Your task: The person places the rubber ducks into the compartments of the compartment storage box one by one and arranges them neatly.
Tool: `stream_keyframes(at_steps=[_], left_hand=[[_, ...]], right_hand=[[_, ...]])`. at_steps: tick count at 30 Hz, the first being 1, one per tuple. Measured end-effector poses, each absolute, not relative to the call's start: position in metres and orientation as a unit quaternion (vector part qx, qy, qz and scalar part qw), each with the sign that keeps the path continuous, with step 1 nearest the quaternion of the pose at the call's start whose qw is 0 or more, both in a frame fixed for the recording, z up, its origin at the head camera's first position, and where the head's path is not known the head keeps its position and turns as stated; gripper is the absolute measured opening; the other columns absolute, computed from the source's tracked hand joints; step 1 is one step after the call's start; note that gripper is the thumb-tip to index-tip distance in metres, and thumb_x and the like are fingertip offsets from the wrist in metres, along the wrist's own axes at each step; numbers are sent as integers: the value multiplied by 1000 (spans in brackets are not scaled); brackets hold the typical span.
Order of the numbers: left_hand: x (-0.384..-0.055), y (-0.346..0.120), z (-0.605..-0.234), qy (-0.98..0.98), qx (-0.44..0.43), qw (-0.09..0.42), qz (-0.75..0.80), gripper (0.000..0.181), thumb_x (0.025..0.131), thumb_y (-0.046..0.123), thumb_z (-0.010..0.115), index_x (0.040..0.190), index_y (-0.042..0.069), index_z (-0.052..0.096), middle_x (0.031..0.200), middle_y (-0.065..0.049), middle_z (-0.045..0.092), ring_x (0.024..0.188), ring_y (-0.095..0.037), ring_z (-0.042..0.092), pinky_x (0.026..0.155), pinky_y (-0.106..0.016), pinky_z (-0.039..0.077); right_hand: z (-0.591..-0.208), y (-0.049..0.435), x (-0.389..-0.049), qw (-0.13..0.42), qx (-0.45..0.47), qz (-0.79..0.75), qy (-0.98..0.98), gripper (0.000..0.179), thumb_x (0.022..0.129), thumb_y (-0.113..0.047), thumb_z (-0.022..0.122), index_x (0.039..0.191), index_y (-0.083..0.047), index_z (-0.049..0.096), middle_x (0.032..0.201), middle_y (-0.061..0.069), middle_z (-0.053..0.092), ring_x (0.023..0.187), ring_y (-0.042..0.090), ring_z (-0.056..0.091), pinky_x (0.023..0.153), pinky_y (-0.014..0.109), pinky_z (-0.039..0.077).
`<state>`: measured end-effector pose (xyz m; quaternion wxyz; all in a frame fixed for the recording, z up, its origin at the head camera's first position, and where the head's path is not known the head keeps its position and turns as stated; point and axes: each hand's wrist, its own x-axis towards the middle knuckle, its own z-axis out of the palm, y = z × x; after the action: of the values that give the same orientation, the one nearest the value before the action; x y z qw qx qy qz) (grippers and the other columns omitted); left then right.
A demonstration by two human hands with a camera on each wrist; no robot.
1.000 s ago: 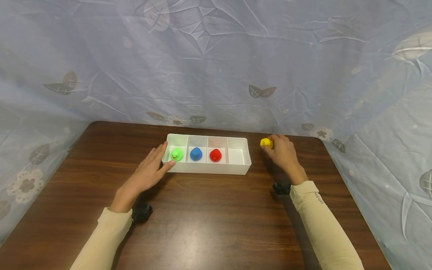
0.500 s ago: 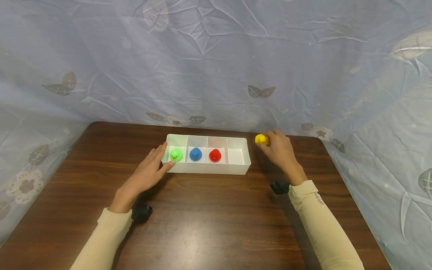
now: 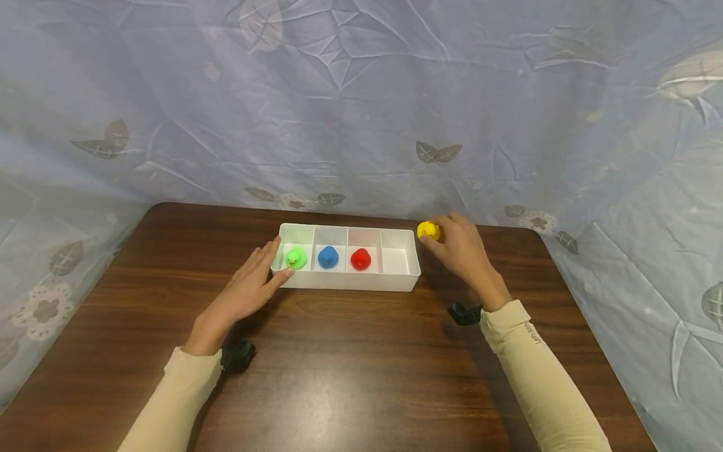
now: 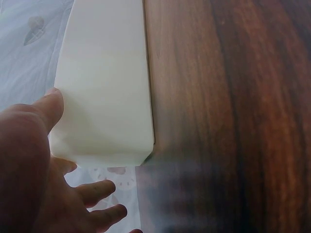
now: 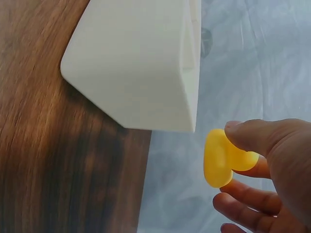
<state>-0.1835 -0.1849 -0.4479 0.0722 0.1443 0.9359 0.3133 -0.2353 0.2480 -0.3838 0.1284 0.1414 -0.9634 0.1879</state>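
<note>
A white box [image 3: 350, 281] with a row of compartments stands on the table. From the left, its compartments hold a green rubber duck [image 3: 296, 258], a blue rubber duck [image 3: 328, 257] and a red rubber duck [image 3: 361, 258]; the rightmost one has nothing in it. My left hand [image 3: 243, 292] touches the box's left end, thumb at the front rim and the other fingers spread fairly straight. Just off the right end, my right hand [image 3: 462, 248] pinches a yellow rubber duck [image 5: 217, 158] between thumb and fingers. The right wrist view shows that duck raised and apart from the box.
The brown wooden table [image 3: 339, 364] reaches back to a patterned pale cloth [image 3: 361, 113], which hangs behind and at both sides. A dark wrist device [image 3: 464, 314] sits at the right wrist, another device [image 3: 238, 356] at the left.
My right hand has carried the yellow rubber duck leftward and slightly up in the head view, closer to the box's right end. The left hand and the box stay where they were.
</note>
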Motion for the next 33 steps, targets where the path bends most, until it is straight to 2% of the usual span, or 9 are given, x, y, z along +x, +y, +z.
stream_keyframes(at_steps=[18,26,33], left_hand=[[-182,-185,-447,936,146,71,313,87,112,56,43,173,14,-1,178,-28,10,165,-53,6,132,-72,10],[-183,-185,-447,937,145,69,310,86,112,56,44,173,14,0,178,-29,11,165,-54,7,132,-72,10],[-183,-185,-448,937,152,64,309,86,113,53,45,173,11,1,177,-29,11,165,-52,8,134,-67,10]], right_hand=[[-379,232,-229,97,158,183,-965,38,96,-26,80,125,0,74,115,21,69,92,34,62,82,49,52],[-381,219,-228,83,175,167,-967,39,97,-28,79,124,-1,74,122,19,71,106,36,65,92,55,52],[-383,208,-227,67,173,156,-970,40,97,-30,79,125,-2,74,123,18,71,109,35,65,96,54,51]])
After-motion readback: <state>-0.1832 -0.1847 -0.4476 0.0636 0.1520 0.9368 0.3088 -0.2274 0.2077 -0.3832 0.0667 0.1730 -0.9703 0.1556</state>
